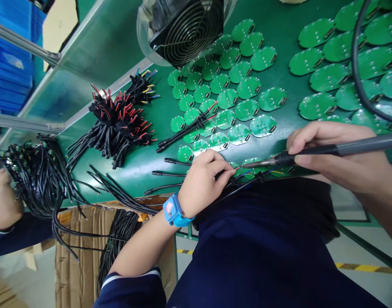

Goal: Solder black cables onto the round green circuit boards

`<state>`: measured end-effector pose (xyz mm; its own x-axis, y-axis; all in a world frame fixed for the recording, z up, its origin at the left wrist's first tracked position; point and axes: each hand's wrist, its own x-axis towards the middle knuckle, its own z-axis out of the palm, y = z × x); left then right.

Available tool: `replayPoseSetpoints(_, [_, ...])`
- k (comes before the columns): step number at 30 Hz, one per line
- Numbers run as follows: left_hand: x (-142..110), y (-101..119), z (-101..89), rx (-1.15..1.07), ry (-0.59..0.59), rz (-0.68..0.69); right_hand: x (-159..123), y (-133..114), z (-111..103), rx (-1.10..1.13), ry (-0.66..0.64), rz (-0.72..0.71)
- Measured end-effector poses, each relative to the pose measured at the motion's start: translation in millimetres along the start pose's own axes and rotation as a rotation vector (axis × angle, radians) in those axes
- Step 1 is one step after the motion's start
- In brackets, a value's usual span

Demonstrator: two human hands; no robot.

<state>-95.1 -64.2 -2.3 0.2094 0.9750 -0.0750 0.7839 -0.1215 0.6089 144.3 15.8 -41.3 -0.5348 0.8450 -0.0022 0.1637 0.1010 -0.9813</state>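
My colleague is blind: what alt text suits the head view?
A person's right hand holds a soldering iron near a red wire in the left hand, amid green circuit boards. Black cable bundles and a fan share the green bench.

Left hand [204,184] back upward, closed in pinch; right hand [352,171] curled in pen-like grip, apart from left

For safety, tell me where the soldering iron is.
In the head view, the soldering iron is right of centre, in the right hand, its tip near the left hand and a green circuit board.
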Motion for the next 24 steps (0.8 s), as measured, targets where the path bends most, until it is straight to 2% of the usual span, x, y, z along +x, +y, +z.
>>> replayPoseSetpoints(5, [4.6, -0.1, -4.6, 0.039, -0.074, 0.053, 0.1, -0.3, 0.2, -0.057, -0.015, -0.02])
replayPoseSetpoints(15, [6.2, 1.9, -1.0, -0.047, 0.0, -0.044, -0.4, -2.1, 1.1, -0.078, -0.019, -0.041])
replayPoseSetpoints(24, [9.8, 7.6, -0.8, 0.0, -0.019, -0.047, 0.0, -1.3, 2.1, -0.084, -0.02, -0.072])
